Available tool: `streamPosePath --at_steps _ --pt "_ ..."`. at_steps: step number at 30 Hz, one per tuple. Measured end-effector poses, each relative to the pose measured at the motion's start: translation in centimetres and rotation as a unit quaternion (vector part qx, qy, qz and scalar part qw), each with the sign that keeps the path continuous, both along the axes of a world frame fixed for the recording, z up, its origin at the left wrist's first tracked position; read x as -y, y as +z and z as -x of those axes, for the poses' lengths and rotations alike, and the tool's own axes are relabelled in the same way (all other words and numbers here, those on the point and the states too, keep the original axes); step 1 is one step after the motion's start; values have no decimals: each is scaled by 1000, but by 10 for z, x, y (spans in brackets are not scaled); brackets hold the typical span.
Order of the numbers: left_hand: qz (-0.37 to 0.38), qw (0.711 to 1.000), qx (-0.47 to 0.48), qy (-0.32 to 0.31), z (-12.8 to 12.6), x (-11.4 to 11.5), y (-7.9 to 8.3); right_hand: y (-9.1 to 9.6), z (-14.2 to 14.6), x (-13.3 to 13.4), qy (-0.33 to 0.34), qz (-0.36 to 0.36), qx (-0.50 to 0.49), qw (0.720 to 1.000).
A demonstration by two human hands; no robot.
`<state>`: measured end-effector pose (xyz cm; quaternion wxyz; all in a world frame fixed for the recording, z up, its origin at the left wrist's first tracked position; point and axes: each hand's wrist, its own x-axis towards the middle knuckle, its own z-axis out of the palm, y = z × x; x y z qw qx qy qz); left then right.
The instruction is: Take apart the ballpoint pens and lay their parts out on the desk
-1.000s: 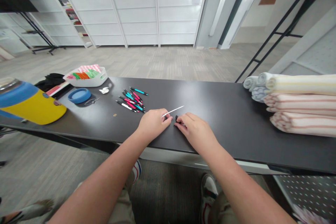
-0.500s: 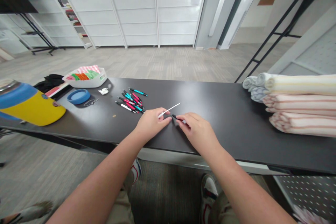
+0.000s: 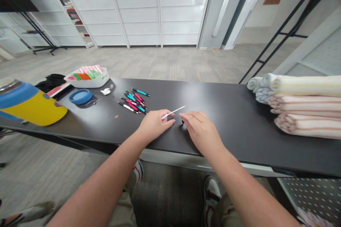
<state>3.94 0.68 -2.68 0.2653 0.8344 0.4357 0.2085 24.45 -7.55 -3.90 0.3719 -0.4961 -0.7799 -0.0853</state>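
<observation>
My left hand (image 3: pixel 152 125) is closed around a white pen barrel (image 3: pixel 164 116) above the dark table. A thin white refill (image 3: pixel 178 110) sticks out of the barrel, slanting up to the right. Just to its right, my right hand (image 3: pixel 203 131) pinches a small black pen part (image 3: pixel 183 121), mostly covered by the fingers. The black part is apart from the barrel. Beyond my left hand lies a loose pile of click pens (image 3: pixel 134 102) in blue, red and white with black ends.
On the left stand a yellow and blue bottle (image 3: pixel 34 104), a blue lid (image 3: pixel 80 97), crumpled white tissue (image 3: pixel 106 91) and a white basket (image 3: pixel 92 82) of colourful items. Rolled striped towels (image 3: pixel 309 104) are stacked at the right. The table's (image 3: pixel 239 142) near edge runs below my hands.
My right hand has turned, and the black part it pinches now points downward instead of toward the left hand. The left hand keeps the barrel almost still.
</observation>
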Motion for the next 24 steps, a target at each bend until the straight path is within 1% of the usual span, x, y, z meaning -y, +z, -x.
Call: streamPosePath --at_steps 8,13,16,19,24 --pt "0 1000 -5 3 0 0 1 2 0 -1 2 4 -13 1000" --pt "-5 1000 -9 9 0 0 3 0 0 0 -2 12 -53 999" --pt "-13 1000 -18 19 0 1 2 -3 0 -1 17 22 -16 999" --pt "-26 999 -31 23 0 0 1 -7 0 -2 25 48 32 998" --pt "-43 998 -47 17 0 -1 -1 -6 2 -2 29 80 57 995"
